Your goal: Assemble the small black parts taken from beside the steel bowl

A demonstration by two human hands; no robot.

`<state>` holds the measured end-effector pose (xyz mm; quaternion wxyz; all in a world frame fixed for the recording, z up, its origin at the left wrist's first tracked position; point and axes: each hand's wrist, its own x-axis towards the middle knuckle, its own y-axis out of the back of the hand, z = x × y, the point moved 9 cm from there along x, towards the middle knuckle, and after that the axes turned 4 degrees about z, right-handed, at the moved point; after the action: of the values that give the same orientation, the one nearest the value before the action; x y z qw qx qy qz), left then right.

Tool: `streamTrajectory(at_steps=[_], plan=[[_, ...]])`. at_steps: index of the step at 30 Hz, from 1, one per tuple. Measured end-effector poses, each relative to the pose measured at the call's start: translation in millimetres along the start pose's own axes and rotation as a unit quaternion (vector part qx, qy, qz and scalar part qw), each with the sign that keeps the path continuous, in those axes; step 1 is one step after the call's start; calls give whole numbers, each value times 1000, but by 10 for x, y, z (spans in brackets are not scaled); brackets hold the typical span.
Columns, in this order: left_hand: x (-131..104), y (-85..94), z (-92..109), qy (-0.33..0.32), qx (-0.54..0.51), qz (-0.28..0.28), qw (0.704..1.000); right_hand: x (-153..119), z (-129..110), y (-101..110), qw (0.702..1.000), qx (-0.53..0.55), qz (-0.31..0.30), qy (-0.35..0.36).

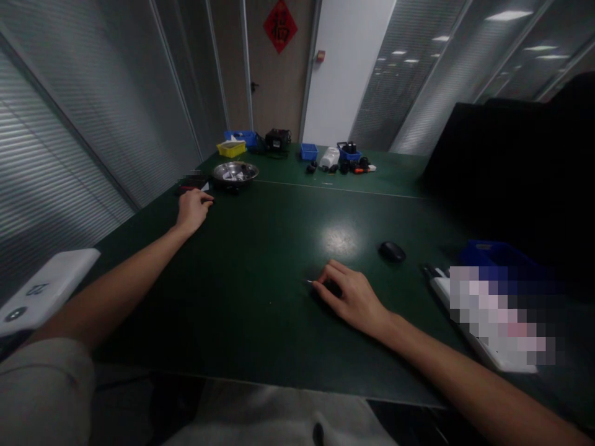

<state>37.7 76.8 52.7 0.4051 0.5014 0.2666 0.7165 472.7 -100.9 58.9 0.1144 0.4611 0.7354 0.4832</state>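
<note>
My left hand [191, 209] is at the far left of the green table [260, 248], thumb and fingers closed in a pinch. A tiny dark spot shows at its fingertips, too small to name. Just beyond it are a dark flat item [194, 183] with a red edge and a round metal bowl [235, 173] with pale pieces inside. My right hand [351, 296] rests low over the middle of the table, closed on a small shiny piece [310, 282] whose pale tip sticks out to the left; its kind cannot be made out. A black computer mouse [392, 251] lies beyond my right hand.
At the back stand a yellow tray [231, 148], a small blue basket [308, 152], a black device [277, 140] and several dark parts. On the right are a white object [483, 334], partly blurred, and a blue bin [502, 257]. A white device [51, 285] sits left.
</note>
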Motion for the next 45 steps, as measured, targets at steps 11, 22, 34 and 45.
streamTrajectory(at_steps=[11, 22, 34, 45], plan=[[-50, 25, 64, -15, 42, -9, 999, -4, 11, -22, 1000, 0, -7, -4], [-80, 18, 86, -34, 126, -14, 991, 1, 3, -9, 1000, 4, -7, -6], [-72, -26, 24, -20, 57, 6, 998, 0, 5, -8, 1000, 5, -3, -2], [-95, 50, 96, -19, 123, -6, 992, 6, 14, -21, 1000, 3, -7, -2]])
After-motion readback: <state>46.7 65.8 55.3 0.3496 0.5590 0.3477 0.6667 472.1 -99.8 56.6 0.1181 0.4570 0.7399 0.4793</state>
